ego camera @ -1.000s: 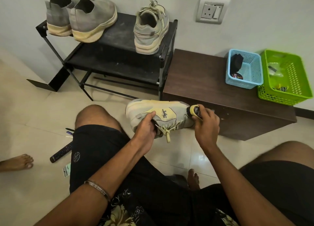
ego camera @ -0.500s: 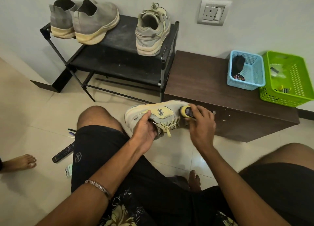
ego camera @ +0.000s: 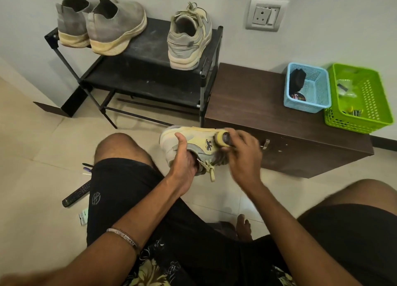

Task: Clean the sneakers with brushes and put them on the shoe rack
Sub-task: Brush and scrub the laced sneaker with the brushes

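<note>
**Brushing the second sneaker, its mate already racked**

We start with the shoe rack (ego camera: 150, 56), the black two-tier frame against the wall. Its top shelf carries a grey slip-on pair (ego camera: 101, 26) at the left and one lace-up sneaker (ego camera: 189, 38) at the right, heel toward us. Beside the rack stands the low brown bench (ego camera: 268, 114), bearing a blue basket (ego camera: 322, 92) and a green basket (ego camera: 378, 105) at its far end.

The step in hand is cleaning. We hold the matching sneaker (ego camera: 187, 139) above the floor, between our knees and just in front of the bench. It lies on its side, pale yellow and grey, with a small dark logo on the panel and a yellow lace end dangling below. Our left hand (ego camera: 184, 161) is clamped on its collar, thumb over the upper and fingers seemingly inside the opening. Our right hand (ego camera: 242, 154) is closed around the brush (ego camera: 222, 138), whose yellow head presses on the side panel near the logo; motion blur hides the fingers' detail.

We judge the task well along. Next, we think, comes finishing the remaining panels, then setting this shoe on the top shelf, where the gap between the pair and its mate looks ample.
</note>
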